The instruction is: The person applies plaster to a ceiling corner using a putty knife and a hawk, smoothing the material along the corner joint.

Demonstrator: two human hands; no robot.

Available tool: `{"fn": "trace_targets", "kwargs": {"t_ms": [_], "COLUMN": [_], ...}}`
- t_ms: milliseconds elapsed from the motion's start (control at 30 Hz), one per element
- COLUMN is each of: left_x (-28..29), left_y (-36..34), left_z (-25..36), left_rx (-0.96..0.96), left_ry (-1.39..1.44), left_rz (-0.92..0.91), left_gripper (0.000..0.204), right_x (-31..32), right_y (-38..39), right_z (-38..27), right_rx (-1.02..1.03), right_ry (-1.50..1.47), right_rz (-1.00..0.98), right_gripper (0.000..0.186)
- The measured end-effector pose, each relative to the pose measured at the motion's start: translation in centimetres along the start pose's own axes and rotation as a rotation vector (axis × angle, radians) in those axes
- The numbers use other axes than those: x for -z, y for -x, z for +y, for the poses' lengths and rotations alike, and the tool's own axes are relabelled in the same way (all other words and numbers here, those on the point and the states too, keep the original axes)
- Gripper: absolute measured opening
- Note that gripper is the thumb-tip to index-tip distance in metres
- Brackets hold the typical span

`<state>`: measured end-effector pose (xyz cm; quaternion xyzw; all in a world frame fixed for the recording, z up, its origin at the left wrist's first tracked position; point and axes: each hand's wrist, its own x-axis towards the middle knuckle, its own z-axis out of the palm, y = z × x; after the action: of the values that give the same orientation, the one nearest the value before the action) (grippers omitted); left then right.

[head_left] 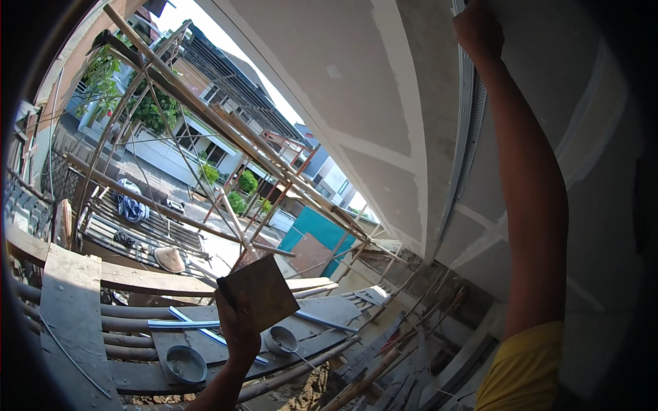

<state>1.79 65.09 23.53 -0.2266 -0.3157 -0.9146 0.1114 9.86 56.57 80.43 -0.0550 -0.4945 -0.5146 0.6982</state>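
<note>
My left hand [238,332] is raised at the lower middle, closed round the dark handle of a flat square board [267,293] that looks like a plasterer's hawk. The board is tilted, and part of its handle is hidden by my fingers. My right arm stretches up along the ceiling. At its end my right hand [480,34] is closed at a long perforated metal strip [465,123], which runs along the step between two ceiling panels. Shade hides the fingertips.
Below, planks [72,315] lie across scaffold poles. On them are a grey bowl [185,363], a second bowl [281,340] with a stick-like tool, and pale perforated strips [199,326]. Bamboo poles [205,113] slant along the left. A conical hat [169,259] lies lower down.
</note>
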Motion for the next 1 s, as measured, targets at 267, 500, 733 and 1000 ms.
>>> {"fn": "trace_targets", "kwargs": {"t_ms": [267, 500, 733, 1000], "left_x": [0.1, -0.6, -0.7, -0.6], "left_y": [0.0, 0.2, 0.4, 0.4], "left_z": [0.1, 1.3, 1.3, 1.6], "left_rx": [-0.036, -0.031, -0.01, -0.01], "left_ry": [-0.035, 0.027, 0.04, 0.057], "left_rz": [-0.017, -0.008, -0.022, -0.043], "left_gripper": [0.038, 0.045, 0.038, 0.037], "right_x": [1.4, 2.2, 0.7, 1.4], "right_y": [3.0, 4.2, 1.6, 1.2], "right_z": [2.2, 6.1, 7.7, 5.8], "right_rx": [0.294, 0.114, 0.305, 0.405], "right_ry": [-0.049, -0.257, -0.475, -0.456], "right_rz": [0.091, 0.132, 0.207, 0.189], "right_gripper": [0.035, 0.029, 0.035, 0.039]}}
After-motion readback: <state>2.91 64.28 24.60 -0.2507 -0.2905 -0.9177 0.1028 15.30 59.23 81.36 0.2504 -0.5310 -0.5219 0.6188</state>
